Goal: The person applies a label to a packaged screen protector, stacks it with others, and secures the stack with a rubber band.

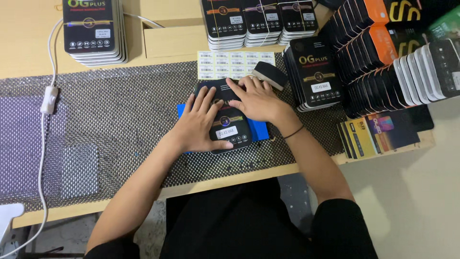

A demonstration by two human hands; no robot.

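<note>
Both hands lie flat, fingers spread, on a black box (225,122) resting on a blue pad (258,128) on the desk (163,48): left hand (199,125) on its near-left side, right hand (256,100) on its far end. A label sheet (230,64) lies just beyond.

A single camera, worn on the person's head, is looking almost straight down onto the table (158,45) from close above. It is facing the far edge, taking in the mesh mat (120,120) across the middle, the near edge at the bottom, and the person's own forearms reaching in from below.
</note>
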